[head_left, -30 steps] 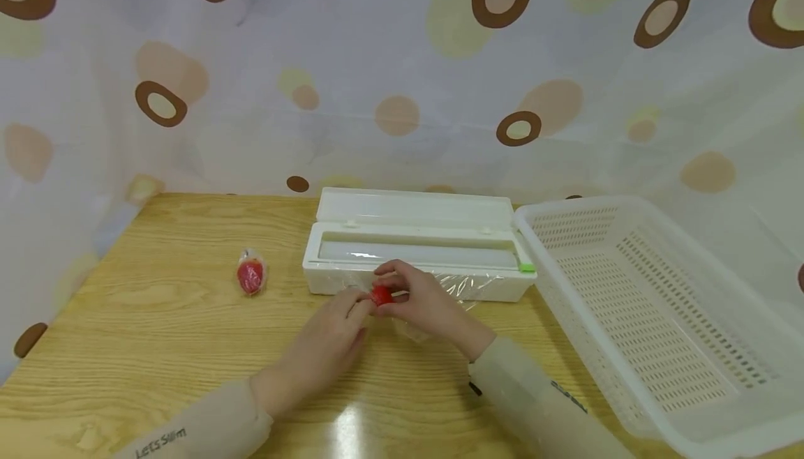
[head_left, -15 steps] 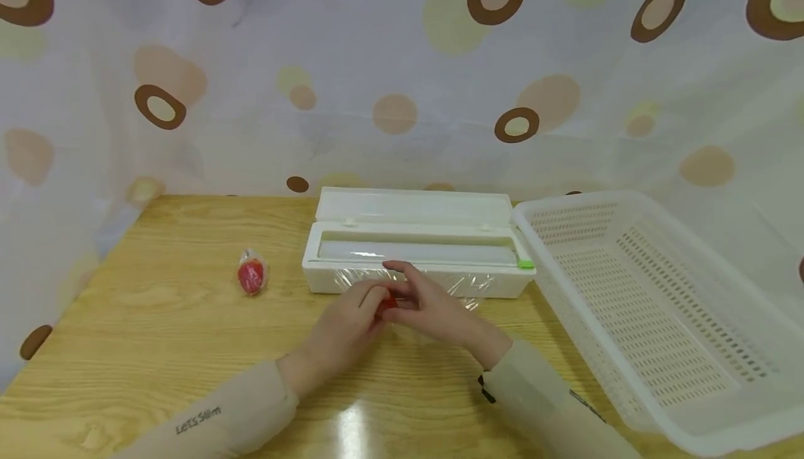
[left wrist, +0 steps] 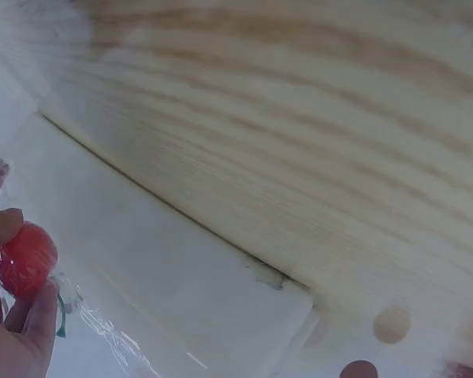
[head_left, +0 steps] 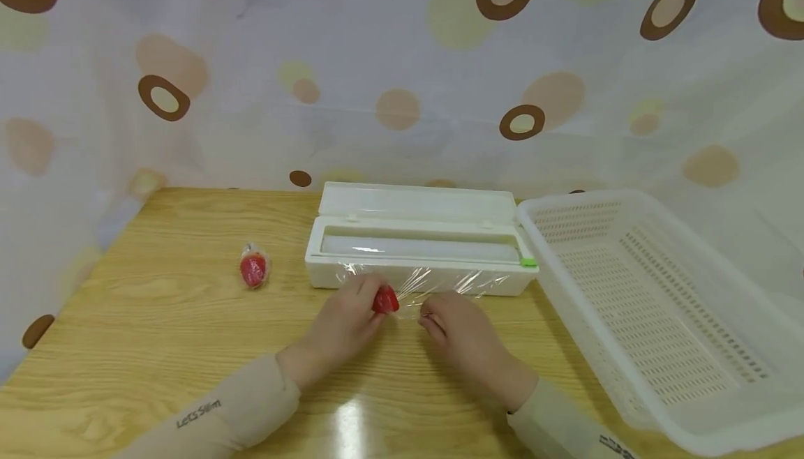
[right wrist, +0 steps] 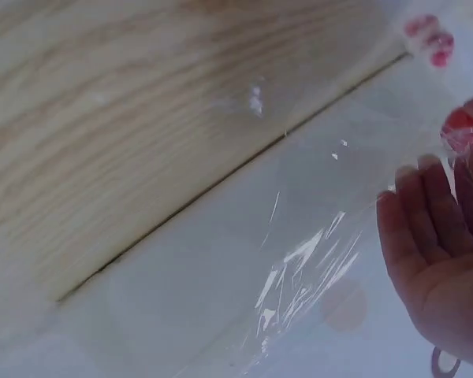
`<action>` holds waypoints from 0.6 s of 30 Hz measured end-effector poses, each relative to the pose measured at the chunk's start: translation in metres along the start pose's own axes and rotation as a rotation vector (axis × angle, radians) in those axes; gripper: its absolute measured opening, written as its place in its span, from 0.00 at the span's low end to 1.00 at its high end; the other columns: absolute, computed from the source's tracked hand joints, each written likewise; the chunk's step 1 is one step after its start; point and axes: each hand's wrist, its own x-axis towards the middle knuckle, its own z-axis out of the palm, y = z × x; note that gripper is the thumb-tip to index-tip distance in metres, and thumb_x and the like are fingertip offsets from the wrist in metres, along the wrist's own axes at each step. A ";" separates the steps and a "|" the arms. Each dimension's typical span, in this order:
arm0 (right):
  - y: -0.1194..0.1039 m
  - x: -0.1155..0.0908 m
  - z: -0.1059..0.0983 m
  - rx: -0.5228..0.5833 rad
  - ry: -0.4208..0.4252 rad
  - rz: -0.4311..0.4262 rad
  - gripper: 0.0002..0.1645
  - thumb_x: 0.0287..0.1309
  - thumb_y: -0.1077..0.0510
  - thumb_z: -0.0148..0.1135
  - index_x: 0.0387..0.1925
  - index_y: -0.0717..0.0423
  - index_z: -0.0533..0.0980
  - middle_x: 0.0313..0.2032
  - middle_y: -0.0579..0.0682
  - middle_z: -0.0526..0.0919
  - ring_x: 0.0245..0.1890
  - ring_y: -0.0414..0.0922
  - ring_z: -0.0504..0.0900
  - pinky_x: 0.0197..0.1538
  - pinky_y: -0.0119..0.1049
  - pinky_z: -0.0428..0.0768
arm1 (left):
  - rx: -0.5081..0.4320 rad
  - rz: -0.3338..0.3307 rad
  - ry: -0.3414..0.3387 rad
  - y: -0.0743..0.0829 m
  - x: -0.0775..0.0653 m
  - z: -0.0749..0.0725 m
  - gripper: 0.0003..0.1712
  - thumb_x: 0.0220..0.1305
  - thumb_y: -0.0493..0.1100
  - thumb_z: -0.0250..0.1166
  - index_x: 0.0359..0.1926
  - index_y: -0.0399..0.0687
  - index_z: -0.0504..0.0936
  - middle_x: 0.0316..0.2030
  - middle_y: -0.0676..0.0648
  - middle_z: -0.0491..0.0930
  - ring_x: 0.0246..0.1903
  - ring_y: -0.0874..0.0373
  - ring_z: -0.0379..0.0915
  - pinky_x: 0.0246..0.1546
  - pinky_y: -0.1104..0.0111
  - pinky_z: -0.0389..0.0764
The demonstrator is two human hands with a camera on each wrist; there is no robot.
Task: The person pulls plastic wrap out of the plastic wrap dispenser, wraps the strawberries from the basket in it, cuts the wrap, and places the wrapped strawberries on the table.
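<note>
My left hand holds a small red round fruit with clear film around it. In the left wrist view the fruit is between thumb and fingers, and a thin green stem hangs beside it. My right hand is just to the right, fingers curled, pinching the clear cling film drawn from the box. That film hangs down the front of the white cling film box, whose lid stands open and shows the roll. In the right wrist view the right hand's fingers are near the fruit.
A second red fruit, wrapped in film, lies on the wooden table to the left. A white perforated basket stands at the right, close to the box. A green slider sits at the box's right end. A patterned curtain hangs behind.
My right hand has left the fruit and moved right and slightly down, onto the film. The left hand keeps the fruit, which now shows beyond its fingers.
</note>
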 end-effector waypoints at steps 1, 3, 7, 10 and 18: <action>0.002 0.001 -0.004 0.079 -0.014 0.042 0.04 0.56 0.60 0.61 0.27 0.55 0.78 0.28 0.48 0.83 0.34 0.43 0.79 0.38 0.41 0.80 | -0.001 -0.004 -0.009 0.000 0.000 0.000 0.17 0.44 0.29 0.69 0.37 0.35 0.73 0.30 0.41 0.79 0.32 0.52 0.76 0.33 0.63 0.83; 0.008 0.004 -0.014 0.236 -0.043 0.108 0.06 0.59 0.61 0.58 0.28 0.57 0.78 0.28 0.51 0.84 0.32 0.42 0.79 0.34 0.40 0.79 | -0.005 -0.013 -0.029 -0.001 0.001 0.001 0.18 0.44 0.29 0.69 0.38 0.35 0.72 0.30 0.42 0.78 0.32 0.52 0.75 0.33 0.63 0.83; 0.020 0.013 -0.028 0.450 -0.067 0.192 0.11 0.63 0.60 0.54 0.31 0.63 0.79 0.23 0.54 0.80 0.25 0.41 0.74 0.28 0.33 0.74 | -0.007 -0.032 -0.071 -0.002 0.004 0.001 0.19 0.45 0.30 0.69 0.39 0.36 0.72 0.30 0.43 0.78 0.33 0.53 0.75 0.33 0.64 0.83; 0.027 0.018 -0.034 0.520 -0.078 0.247 0.13 0.63 0.59 0.53 0.33 0.66 0.79 0.21 0.52 0.75 0.21 0.41 0.69 0.26 0.33 0.71 | -0.009 -0.024 -0.099 -0.003 0.006 0.000 0.19 0.47 0.31 0.69 0.40 0.36 0.71 0.31 0.44 0.79 0.32 0.54 0.74 0.33 0.65 0.83; 0.041 0.012 -0.044 0.428 0.037 0.424 0.11 0.60 0.61 0.57 0.36 0.67 0.80 0.24 0.58 0.82 0.23 0.41 0.76 0.28 0.34 0.76 | -0.024 0.011 -0.180 -0.004 0.009 -0.002 0.18 0.51 0.32 0.68 0.42 0.35 0.70 0.32 0.44 0.80 0.38 0.52 0.74 0.40 0.62 0.82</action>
